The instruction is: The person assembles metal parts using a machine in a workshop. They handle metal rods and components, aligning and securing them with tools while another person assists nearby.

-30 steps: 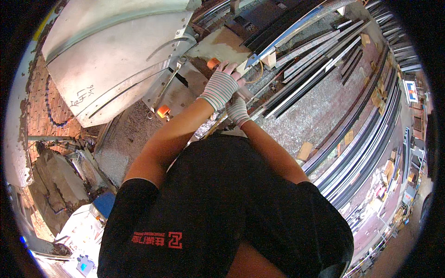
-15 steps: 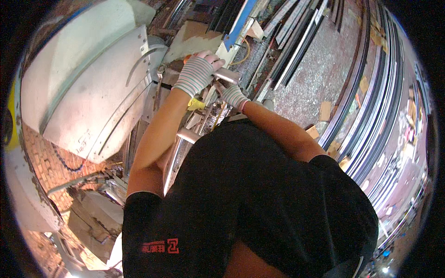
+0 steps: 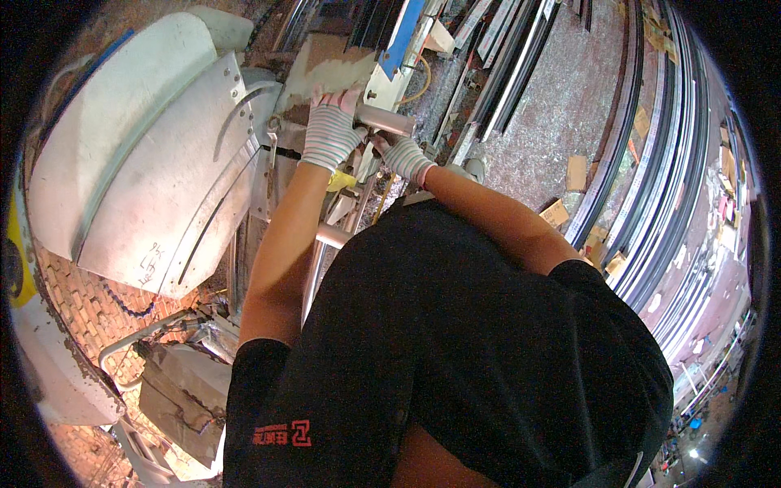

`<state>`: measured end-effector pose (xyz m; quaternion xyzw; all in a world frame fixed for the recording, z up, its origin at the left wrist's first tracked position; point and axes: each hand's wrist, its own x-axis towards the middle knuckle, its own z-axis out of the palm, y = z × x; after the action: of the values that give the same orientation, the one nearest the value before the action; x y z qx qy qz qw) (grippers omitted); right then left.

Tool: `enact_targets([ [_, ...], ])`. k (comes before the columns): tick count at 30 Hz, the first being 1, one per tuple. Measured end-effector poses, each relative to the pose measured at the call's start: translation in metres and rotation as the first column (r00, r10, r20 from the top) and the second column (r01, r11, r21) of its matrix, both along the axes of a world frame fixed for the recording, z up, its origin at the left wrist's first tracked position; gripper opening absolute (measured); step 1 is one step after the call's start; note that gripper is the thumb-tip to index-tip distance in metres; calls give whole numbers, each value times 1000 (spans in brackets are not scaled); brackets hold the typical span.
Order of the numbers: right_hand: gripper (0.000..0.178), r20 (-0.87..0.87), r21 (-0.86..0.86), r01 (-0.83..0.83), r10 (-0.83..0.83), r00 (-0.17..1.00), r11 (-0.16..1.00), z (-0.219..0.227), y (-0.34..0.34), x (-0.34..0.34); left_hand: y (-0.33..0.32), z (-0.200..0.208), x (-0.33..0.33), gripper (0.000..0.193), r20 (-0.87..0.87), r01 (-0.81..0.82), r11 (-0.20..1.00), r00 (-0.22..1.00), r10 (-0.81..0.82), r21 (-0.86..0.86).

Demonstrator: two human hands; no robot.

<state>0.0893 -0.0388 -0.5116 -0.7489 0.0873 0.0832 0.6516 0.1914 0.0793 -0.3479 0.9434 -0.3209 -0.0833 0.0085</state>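
My left hand (image 3: 329, 132), in a striped knit glove with bare fingertips, lies over the machine beside a silver metal cylinder (image 3: 386, 120). Its fingers stretch away from me, and nothing shows in its grasp. Below the cylinder, my right hand (image 3: 404, 158) in a matching glove has its fingertips drawn together against the machine. Whatever they pinch is too small or hidden to make out. A yellow piece (image 3: 340, 180) sits just under my left wrist. Another silver cylinder (image 3: 333, 236) pokes out beside my left forearm.
Large pale curved metal guards (image 3: 167, 175) stand at the left, over a brick floor (image 3: 77, 301). A blue bar (image 3: 402, 39) rises beyond my hands. Long dark and silver profiles (image 3: 651, 195) lie at the right, with small wooden blocks (image 3: 576, 172) near them.
My left hand has shifted slightly left, its fingers now straighter and off the spot near the cylinder's end. My right hand stays below the cylinder. The whole view has turned a little.
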Motion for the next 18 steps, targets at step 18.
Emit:
enact_targets([
  [18, 40, -65, 58, -59, 62, 996, 997, -40, 0, 8, -2, 6, 0, 85, -17, 9, 1000, 1000, -10, -23],
])
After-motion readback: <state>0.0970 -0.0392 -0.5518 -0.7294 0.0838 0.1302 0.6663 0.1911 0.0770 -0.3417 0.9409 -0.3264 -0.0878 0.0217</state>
